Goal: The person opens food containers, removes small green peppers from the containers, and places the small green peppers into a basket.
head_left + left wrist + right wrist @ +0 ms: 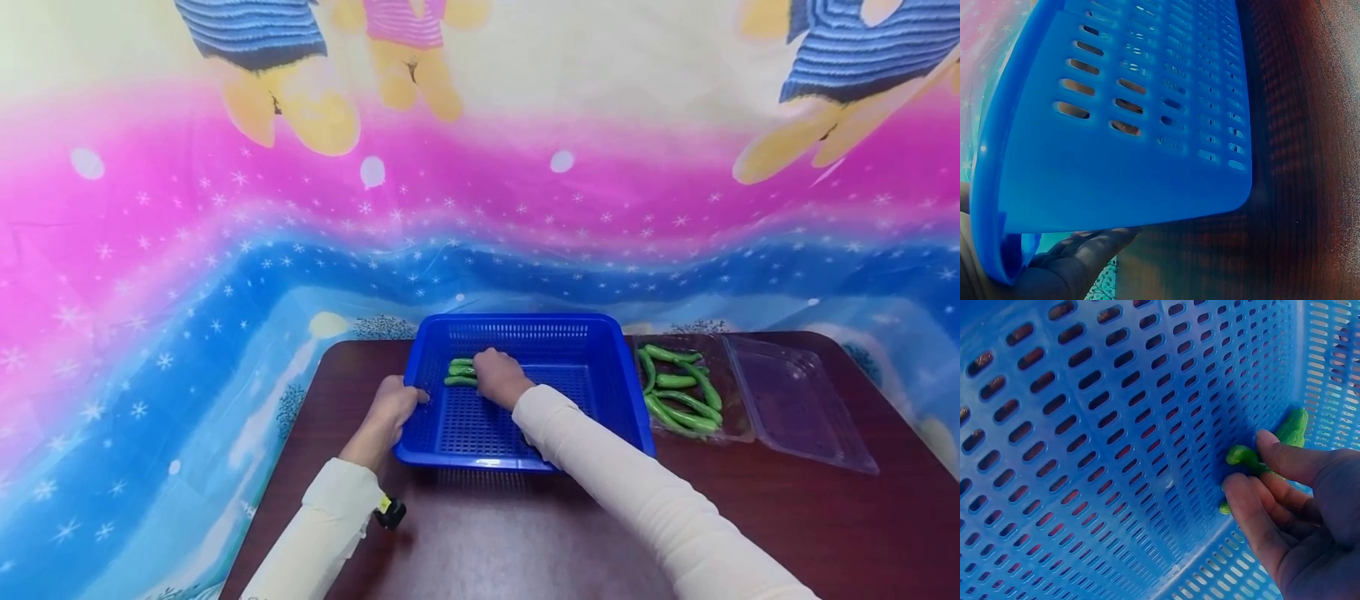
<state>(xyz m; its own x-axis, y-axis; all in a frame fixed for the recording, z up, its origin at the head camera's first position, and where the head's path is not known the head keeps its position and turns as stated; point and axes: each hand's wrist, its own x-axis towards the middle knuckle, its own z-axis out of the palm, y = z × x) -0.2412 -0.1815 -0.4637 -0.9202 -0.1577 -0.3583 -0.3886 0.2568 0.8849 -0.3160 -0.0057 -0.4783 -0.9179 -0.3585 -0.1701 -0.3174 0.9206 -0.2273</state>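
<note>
A dark reddish-brown table (862,533) fills the lower part of the head view, its glossy top catching a pale sheen at lower centre and its far corners rounded. Behind it hangs a printed cloth (525,192) – cream at the top, then pink and blue bands scattered with white snowflakes, with yellow figures (255,50) in striped clothes at upper left and upper right.

A blue slotted basket (517,319) stands on the table, just below the frame's centre. The left hand (392,408) grips its left rim, thumb over the edge and fingers beneath. Inside, left of the basket's middle, the right hand (501,377) pinches in a narrow hold at the small green vegetables (462,372) lying on the slatted floor. To the right – just beside the basket – a clear plastic box (738,421) holds more green pieces (686,419), its lid (798,400) folded open rightward.
</note>
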